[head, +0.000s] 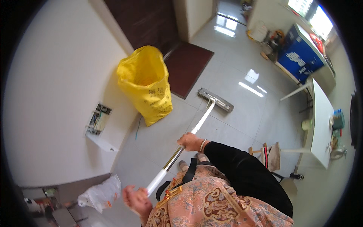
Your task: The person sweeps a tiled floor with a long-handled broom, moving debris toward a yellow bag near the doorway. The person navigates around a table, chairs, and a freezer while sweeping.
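A flat floor mop with a white and metal pole (173,158) runs slantwise before me. My right hand (190,142), with a bracelet at its wrist, grips the pole around its middle. At the upper end of the white handle is my left hand (138,199), somewhat blurred and closed around it; the pole's tip is hidden there. The wide mop head (216,100), grey with a fringed edge, rests on the glossy tiled floor (227,129). It lies to the right of a dark red doormat (190,68), apart from it.
A yellow woven sack (154,99) stands open by the wall and dark door (144,20). An uncovered wall box (99,117) shows wires. Nearby lies a white plastic bag (102,193). At right are a white table (320,127), a folding stool (270,157) and a blue cabinet (300,58).
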